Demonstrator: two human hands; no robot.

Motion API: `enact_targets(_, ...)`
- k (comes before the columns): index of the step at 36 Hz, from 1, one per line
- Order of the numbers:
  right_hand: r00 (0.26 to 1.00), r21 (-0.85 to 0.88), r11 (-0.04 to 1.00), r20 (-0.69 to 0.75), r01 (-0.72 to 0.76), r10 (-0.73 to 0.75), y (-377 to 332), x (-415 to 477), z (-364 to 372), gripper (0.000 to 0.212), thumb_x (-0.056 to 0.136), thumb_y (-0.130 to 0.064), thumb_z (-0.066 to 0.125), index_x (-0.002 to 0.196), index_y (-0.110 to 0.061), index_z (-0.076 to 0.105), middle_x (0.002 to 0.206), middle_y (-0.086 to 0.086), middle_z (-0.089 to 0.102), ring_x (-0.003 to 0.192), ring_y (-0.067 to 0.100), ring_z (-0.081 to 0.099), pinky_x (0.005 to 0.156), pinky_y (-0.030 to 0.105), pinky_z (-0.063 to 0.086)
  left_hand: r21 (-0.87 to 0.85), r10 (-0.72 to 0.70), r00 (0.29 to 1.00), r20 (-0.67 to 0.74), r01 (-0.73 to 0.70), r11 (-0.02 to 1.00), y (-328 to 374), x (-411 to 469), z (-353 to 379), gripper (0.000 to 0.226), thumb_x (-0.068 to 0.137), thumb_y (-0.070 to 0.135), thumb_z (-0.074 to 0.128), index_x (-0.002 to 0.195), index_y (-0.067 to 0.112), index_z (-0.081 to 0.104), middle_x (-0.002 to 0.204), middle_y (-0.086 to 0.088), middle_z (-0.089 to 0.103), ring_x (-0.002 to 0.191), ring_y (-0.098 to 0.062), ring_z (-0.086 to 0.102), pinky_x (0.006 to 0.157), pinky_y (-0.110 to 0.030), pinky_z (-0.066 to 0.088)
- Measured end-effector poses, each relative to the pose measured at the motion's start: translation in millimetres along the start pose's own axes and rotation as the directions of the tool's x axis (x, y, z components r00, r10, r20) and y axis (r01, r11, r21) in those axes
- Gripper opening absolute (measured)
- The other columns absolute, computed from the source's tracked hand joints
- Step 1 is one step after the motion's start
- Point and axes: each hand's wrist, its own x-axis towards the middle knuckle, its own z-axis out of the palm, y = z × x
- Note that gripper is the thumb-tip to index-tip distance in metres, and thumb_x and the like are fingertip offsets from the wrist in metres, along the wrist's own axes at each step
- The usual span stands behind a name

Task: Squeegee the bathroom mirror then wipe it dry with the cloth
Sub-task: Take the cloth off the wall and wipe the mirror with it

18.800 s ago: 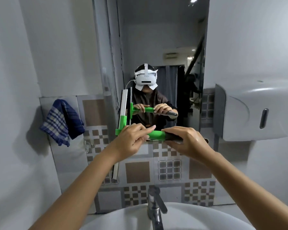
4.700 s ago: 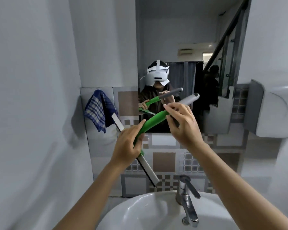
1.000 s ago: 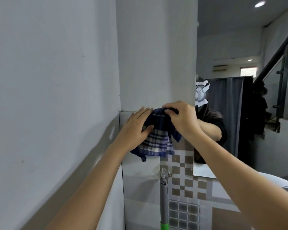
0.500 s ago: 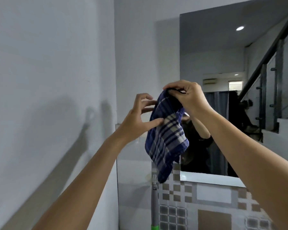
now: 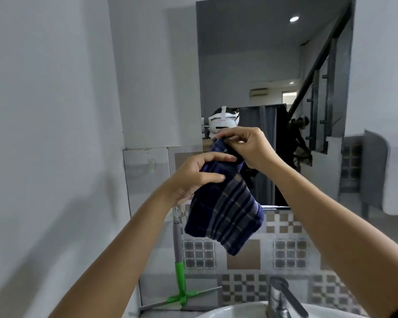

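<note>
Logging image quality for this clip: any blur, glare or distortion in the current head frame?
Head view: the cloth and both hands, left hand and right hand, read fairly sharp; the right edge is smeared; wide-angle bending at the borders; the mirror reflects ceiling lights but no glare washes it out; soft shadows on the left wall.

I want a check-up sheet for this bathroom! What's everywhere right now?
Surface: mirror above patterned tiles; wetness cannot be judged.
Job's things: blue checked cloth held up before the mirror; green squeegee hangs from a wall hook, blade down.
Clutter: nothing seen.
Hands: left hand grips the cloth's side; right hand pinches its top.
Cables: nothing seen.
Surroundings: faucet, sink rim, white dispenser at right.
</note>
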Motion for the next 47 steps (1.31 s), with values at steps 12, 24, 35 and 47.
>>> enact_targets(12,0.974,0.131,0.966,0.043,-0.225,0.221,47.2,-105.2,-24.3,0.041,0.094,-0.04,0.043,0.128,-0.02,0.055,0.128,0.0,0.059,0.12,0.012,0.054,0.102,0.039,0.044,-0.207,0.063,0.914,-0.4,-0.158,0.966,-22.6,2.1,33.6,0.047,0.082,-0.011,0.054,0.113,0.022,0.062,0.123,-0.009,0.062,0.111,-0.017,0.06,0.092,-0.029,0.05)
enact_targets(24,0.95,0.182,0.932,0.071,-0.312,0.304,31.0,-122.0,-13.1,0.047,0.095,-0.046,0.038,0.136,-0.026,0.045,0.135,-0.006,0.052,0.125,0.008,0.047,0.106,0.036,0.04,-0.282,0.097,0.879,-0.467,-0.252,0.926,-29.4,-0.5,47.5,0.048,0.083,-0.012,0.054,0.119,0.019,0.059,0.123,-0.01,0.061,0.107,-0.015,0.062,0.081,-0.022,0.052)
enact_targets(35,0.94,0.448,0.828,0.107,-0.337,0.325,23.1,-118.6,-10.5,0.034,0.097,-0.027,0.043,0.129,-0.02,0.051,0.104,-0.011,0.068,0.102,0.008,0.064,0.089,0.029,0.052,-0.207,0.118,0.945,-0.306,-0.187,0.96,-28.3,-6.2,41.8,0.05,0.083,-0.008,0.052,0.121,0.024,0.059,0.12,-0.004,0.064,0.107,-0.017,0.061,0.088,-0.03,0.052)
enact_targets(47,0.857,0.768,0.431,0.288,-0.473,0.428,20.0,-112.1,-20.3,0.033,0.093,-0.022,0.053,0.125,-0.02,0.054,0.117,0.002,0.068,0.105,0.019,0.065,0.087,0.036,0.053,-0.143,0.108,0.932,-0.346,-0.166,0.976,-27.2,1.1,45.3,0.049,0.086,-0.007,0.053,0.125,0.022,0.056,0.123,-0.002,0.06,0.11,-0.017,0.06,0.091,-0.032,0.052)
